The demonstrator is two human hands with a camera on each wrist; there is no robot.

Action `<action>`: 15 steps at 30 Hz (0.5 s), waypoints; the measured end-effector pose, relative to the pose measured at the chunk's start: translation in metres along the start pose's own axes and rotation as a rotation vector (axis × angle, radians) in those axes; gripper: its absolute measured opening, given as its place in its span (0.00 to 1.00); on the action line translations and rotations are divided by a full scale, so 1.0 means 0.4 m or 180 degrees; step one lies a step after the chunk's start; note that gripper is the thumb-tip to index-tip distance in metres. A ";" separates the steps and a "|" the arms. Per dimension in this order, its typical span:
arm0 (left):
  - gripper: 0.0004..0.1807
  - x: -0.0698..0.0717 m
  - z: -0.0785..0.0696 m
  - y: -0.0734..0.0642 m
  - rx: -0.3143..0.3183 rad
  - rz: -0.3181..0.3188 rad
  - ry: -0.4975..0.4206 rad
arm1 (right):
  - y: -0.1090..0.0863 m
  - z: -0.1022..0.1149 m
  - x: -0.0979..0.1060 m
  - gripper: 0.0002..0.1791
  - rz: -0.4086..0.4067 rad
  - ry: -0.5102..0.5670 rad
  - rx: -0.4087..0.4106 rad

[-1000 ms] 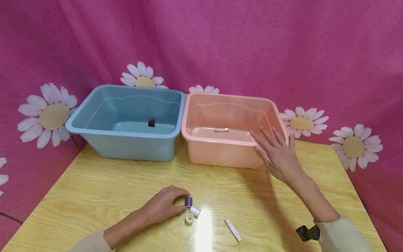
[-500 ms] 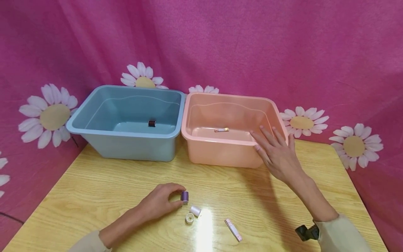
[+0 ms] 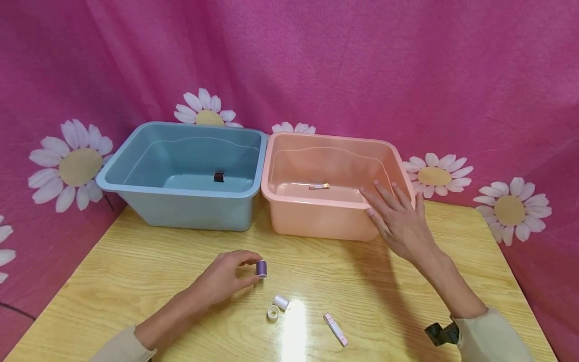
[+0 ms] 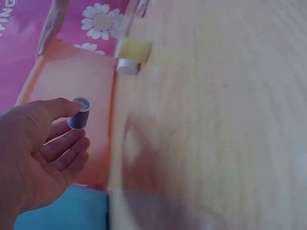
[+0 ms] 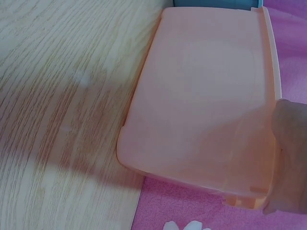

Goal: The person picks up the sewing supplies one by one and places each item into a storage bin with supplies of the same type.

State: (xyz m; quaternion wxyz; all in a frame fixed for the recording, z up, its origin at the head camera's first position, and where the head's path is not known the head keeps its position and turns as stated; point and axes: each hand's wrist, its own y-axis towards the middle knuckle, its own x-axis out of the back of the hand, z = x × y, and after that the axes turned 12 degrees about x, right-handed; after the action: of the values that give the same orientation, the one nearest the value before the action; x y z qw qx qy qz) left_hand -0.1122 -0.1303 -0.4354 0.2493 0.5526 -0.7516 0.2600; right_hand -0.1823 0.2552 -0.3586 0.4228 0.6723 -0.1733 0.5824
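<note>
My left hand [image 3: 222,276] pinches a purple thread spool [image 3: 261,269] between thumb and fingertips, above the table. The wrist view shows the thumb on the top end of the spool [image 4: 79,114]. Just nearer to me, a white thread spool [image 3: 281,302] lies on its side against a spool with its pale ring end up [image 3: 273,312]. My right hand [image 3: 402,226] rests on the near right corner of the pink bin [image 3: 316,218], fingers straight and spread over the rim. Inside that bin lies a small flat whitish strip with orange ends [image 3: 319,186].
A blue bin [image 3: 194,211] stands left of the pink one, with a dark brown thread spool [image 3: 219,177] on its floor. A flat white strip with pink marks [image 3: 335,330] lies on the wooden table [image 3: 113,271]. A pink flowered cloth [image 3: 344,65] hangs behind.
My left hand has lifted the purple spool away from the two pale spools, moving up and slightly left toward the bins. The right hand has stayed on the pink bin.
</note>
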 end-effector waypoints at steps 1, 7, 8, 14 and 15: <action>0.15 0.006 -0.004 0.001 0.0033 -0.0013 -0.0024 | 0.000 0.000 0.000 0.28 -0.0001 -0.0002 0.0001; 0.18 0.044 -0.025 0.004 0.0245 -0.0019 -0.0088 | -0.002 -0.002 -0.002 0.28 -0.0024 -0.0020 0.0021; 0.19 0.050 -0.028 0.004 0.0268 -0.0017 -0.0093 | -0.001 -0.002 -0.002 0.28 -0.0026 -0.0024 0.0022; 0.20 0.088 -0.041 0.006 0.0036 -0.0129 -0.0061 | -0.001 0.000 -0.002 0.28 -0.0044 -0.0019 0.0030; 0.20 0.093 -0.043 0.006 -0.0017 -0.0156 -0.0046 | -0.001 0.001 -0.001 0.27 -0.0050 -0.0018 0.0029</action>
State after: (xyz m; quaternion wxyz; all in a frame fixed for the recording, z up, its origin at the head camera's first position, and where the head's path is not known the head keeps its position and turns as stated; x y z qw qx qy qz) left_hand -0.1230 -0.1442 -0.3981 0.2517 0.5721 -0.7403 0.2478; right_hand -0.1821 0.2551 -0.3593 0.4238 0.6772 -0.1666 0.5779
